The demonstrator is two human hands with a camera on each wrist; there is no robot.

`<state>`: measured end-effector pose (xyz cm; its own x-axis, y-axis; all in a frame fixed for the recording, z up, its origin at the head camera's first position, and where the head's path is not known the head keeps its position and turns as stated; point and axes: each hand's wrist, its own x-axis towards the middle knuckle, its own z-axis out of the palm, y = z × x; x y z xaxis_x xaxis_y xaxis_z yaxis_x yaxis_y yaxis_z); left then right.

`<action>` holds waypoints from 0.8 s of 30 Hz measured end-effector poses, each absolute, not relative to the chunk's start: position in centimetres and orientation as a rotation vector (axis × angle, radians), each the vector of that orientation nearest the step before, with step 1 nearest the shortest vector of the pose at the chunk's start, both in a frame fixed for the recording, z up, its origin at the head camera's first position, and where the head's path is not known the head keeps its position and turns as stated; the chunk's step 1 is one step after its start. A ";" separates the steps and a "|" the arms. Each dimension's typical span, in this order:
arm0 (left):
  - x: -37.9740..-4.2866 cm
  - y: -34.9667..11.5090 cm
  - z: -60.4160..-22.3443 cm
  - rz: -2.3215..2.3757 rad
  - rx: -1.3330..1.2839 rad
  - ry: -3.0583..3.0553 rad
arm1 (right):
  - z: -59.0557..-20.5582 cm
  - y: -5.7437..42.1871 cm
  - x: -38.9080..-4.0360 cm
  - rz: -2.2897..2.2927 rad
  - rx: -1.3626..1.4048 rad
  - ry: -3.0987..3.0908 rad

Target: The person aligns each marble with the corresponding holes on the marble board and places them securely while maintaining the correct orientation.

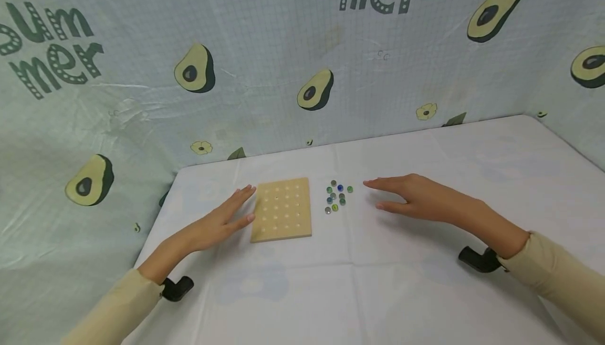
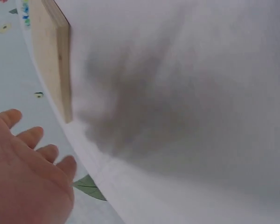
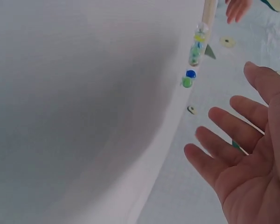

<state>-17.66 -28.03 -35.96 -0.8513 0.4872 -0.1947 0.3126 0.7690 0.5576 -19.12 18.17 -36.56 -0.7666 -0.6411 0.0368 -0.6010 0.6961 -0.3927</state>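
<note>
Sleeves first, two pale yellow cuffs at the bottom of the head view, the left sleeve (image 1: 113, 308) low on one side and the right sleeve (image 1: 562, 271) on the other, each with a black wrist mount tucked beneath. Ahead of them, both arms stretch out over a table (image 1: 378, 292) covered in white cloth.

Left hand (image 1: 227, 216) lies palm down, fingers straight and together, holding nothing, its fingertips just beside the left edge of a wooden board (image 1: 282, 209); whether they actually touch it, hard to say from here. That board lies flat near the middle of the table, pale wood with a grid of small holes. From the left wrist camera, its side edge (image 2: 60, 65) shows thick and plain, with the fingers (image 2: 32, 140) relaxed and apart from it.

Right of the board, a little cluster of glass beads (image 1: 336, 197), green, blue and clear, sits loose on the cloth, near the board but not touching it.

Right hand (image 1: 411, 198) hovers flat with fingers extended, empty, fingertips pointing at the beads and near them. Right wrist camera confirms it: palm open, fingers (image 3: 233, 149) spread, beads (image 3: 191, 77) off in the distance.

Behind everything hangs a backdrop (image 1: 264, 72) printed with avocados.
</note>
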 end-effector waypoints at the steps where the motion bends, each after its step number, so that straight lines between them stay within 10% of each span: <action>1: -17.9 -28.2 -36.0 0.751 0.614 2.625 | -36.6 17.9 -19.4 -0.600 -1.027 2.792; 24: -21.1 -29.1 -38.5 0.680 0.649 2.627 | -37.1 13.8 -25.2 -0.717 -1.013 2.686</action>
